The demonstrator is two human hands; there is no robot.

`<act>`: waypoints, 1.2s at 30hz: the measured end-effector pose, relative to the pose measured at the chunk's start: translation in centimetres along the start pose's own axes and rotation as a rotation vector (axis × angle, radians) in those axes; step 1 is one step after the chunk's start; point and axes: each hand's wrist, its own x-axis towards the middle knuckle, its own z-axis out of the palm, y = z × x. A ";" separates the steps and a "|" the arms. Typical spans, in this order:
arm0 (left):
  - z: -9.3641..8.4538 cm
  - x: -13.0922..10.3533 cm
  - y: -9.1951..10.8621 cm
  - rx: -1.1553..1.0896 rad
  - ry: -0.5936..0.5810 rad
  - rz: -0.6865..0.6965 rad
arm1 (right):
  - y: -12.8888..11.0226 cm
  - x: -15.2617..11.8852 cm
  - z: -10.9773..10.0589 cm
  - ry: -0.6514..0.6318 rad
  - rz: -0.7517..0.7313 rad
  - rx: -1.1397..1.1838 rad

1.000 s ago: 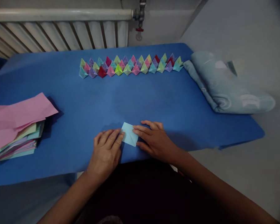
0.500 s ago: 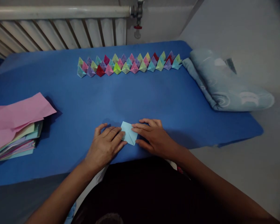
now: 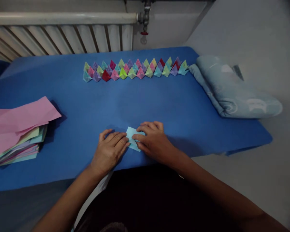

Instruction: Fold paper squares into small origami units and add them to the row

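A small light blue sheet of folded origami paper lies on the blue surface close to my body, its corners pointing up and down. My left hand holds the paper's left edge down, fingers close together and fingertips on it. From the other side, my right hand grips the right part with bent fingers, thumb and index finger at a fold. Its fingers cover much of that side, so the exact fold is partly hidden.
Rows of folded paper pieces in many colours stand at the back. A stack of coloured paper lies at the left. On the right is a folded grey-blue blanket. A radiator runs behind the blue surface.
My right hand has moved slightly left over the paper, its fingers more bent and the right side lifted or folded inward. The left hand stays at the left edge. The view has tilted a little.
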 end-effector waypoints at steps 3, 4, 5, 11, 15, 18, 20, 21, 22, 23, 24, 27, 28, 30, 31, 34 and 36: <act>-0.2 -0.1 0.0 -0.022 -0.020 -0.013 | 0.3 0.1 0.7 0.041 0.015 0.044; -0.4 -0.2 0.0 -0.036 -0.034 -0.017 | 0.4 0.1 0.9 0.057 0.018 0.060; -0.5 -0.2 0.0 -0.052 -0.048 -0.022 | 0.4 0.0 1.1 0.071 0.019 0.071; -0.6 -0.2 0.0 -0.085 -0.063 -0.056 | 0.7 0.0 1.8 0.106 -0.015 0.095; -0.4 -0.2 0.0 -0.077 -0.051 -0.070 | 0.9 0.0 1.9 0.097 0.010 0.155; -0.3 -0.2 -0.1 -0.073 -0.048 -0.073 | 0.8 0.1 1.8 0.082 0.043 0.192; -0.3 -0.3 -0.2 -0.077 -0.044 -0.077 | 0.7 0.2 1.7 0.074 0.066 0.204; -0.3 -0.3 -0.2 -0.077 -0.045 -0.081 | 0.6 0.2 1.7 0.075 0.078 0.210; -0.3 -0.4 -0.2 -0.078 -0.046 -0.087 | 0.5 0.3 1.6 0.078 0.091 0.218; -0.3 -0.4 -0.2 -0.078 -0.048 -0.093 | 0.4 0.4 1.6 0.084 0.103 0.227; -0.3 -0.4 -0.2 -0.077 -0.050 -0.099 | 0.3 0.4 1.6 0.091 0.114 0.236; -0.3 -0.5 -0.1 -0.081 -0.047 -0.105 | 0.2 0.5 1.7 0.108 0.121 0.259; -0.3 -0.5 -0.1 -0.084 -0.040 -0.104 | 0.2 0.5 1.7 0.113 0.117 0.262; -0.3 -0.6 0.0 -0.090 -0.031 -0.103 | 0.2 0.5 1.8 0.120 0.110 0.263; -0.3 -0.7 0.0 -0.092 -0.029 -0.105 | 0.2 0.5 1.8 0.124 0.110 0.261; -0.2 -0.7 0.0 -0.101 -0.037 -0.121 | 0.3 0.5 1.8 0.121 0.117 0.252; -0.2 -0.7 0.0 -0.111 -0.043 -0.138 | 0.2 0.4 1.8 0.116 0.117 0.250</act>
